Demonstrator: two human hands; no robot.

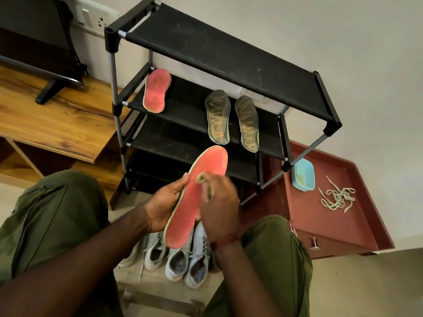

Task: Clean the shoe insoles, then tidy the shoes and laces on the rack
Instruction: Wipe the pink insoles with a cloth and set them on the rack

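My left hand [163, 204] holds a red insole [194, 197] from its left edge, toe end pointing up toward the rack. Pressed against the insole's upper half is a small brush [204, 183], gripped in my right hand [219, 211], which is blurred. On the black shoe rack [219, 49], the second shelf carries another red insole [156, 90] at the left and two dark insoles [217, 116] [247, 123] at the right. Several pale sneakers [177, 259] stand on the floor between my knees. A tangle of pale laces [337, 197] lies on the red cabinet top.
A light blue tub [302, 175] sits on the red low cabinet [357, 225] right of the rack. A wooden table [57, 124] with a dark screen's stand [48, 92] is at the left. My knees in green trousers frame the sneakers.
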